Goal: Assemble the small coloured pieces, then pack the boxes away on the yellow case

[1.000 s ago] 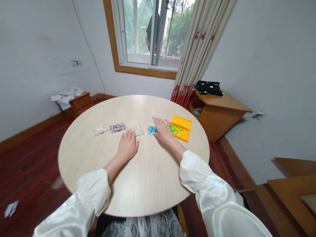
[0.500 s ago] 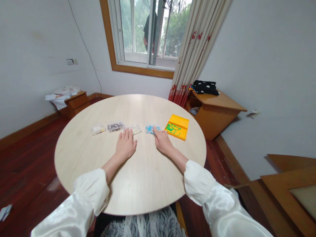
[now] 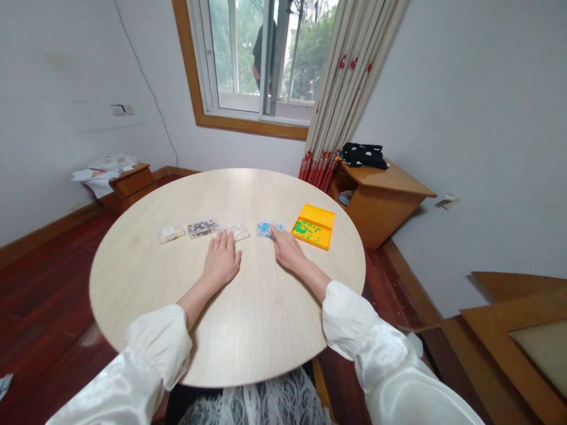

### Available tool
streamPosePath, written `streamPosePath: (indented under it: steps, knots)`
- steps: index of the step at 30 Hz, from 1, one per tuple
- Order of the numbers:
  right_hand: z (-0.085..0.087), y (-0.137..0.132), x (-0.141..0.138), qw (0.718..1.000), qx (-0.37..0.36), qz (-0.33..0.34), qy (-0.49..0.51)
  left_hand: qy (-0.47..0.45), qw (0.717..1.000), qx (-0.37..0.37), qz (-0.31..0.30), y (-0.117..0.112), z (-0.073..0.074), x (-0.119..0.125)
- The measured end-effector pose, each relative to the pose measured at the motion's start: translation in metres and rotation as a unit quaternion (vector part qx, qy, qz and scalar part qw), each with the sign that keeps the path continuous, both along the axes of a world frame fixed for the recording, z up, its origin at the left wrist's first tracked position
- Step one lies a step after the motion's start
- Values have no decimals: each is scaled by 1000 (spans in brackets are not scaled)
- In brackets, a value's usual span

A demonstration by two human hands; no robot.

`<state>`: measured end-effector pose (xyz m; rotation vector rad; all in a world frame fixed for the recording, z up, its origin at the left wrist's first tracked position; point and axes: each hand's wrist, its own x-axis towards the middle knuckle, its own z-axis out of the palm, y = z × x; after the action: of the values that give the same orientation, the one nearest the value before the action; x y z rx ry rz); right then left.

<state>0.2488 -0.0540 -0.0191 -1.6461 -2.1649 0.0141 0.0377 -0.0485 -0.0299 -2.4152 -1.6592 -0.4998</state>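
My left hand (image 3: 221,258) lies flat on the table with its fingers stretched out. Its fingertips reach the near side of a clear box of pale pieces (image 3: 241,232). Over a clear box of small blue pieces (image 3: 263,229), my right hand (image 3: 287,250) has its index finger extended down and the other fingers curled in. Whether a piece is between its fingertips is too small to tell. Right of that hand lies an open yellow case (image 3: 319,213), with small green pieces (image 3: 305,230) scattered in its near half.
Left of my left hand sit a clear box of dark pieces (image 3: 202,228) and another clear box (image 3: 170,234) with pale contents. All stand on a round wooden table (image 3: 239,330). A wooden cabinet (image 3: 385,203) bearing folded black cloth (image 3: 364,155) stands beyond its right edge.
The whole view has shifted slightly, so the table appears a little further left. Both hands stay at the same boxes, with only a slight change in my right fingers.
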Motion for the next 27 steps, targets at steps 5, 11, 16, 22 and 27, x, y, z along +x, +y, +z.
streamPosePath:
  steps: [5,11,16,22,27]
  knots:
    - [9,15,-1,999,-29,-30,8,-38,999,16,-26,5,-8,-3]
    - [19,43,-4,997,-51,-44,32,-59,996,49,-47,4,-4,-4]
    - [13,58,4,996,-10,-25,87,-61,997,42,-30,0,2,-3]
    - [16,59,81,963,106,-186,161,-54,998,27,-30,2,0,-3]
    - [17,54,152,876,5,-399,269,-52,998,29,-36,4,-3,-4]
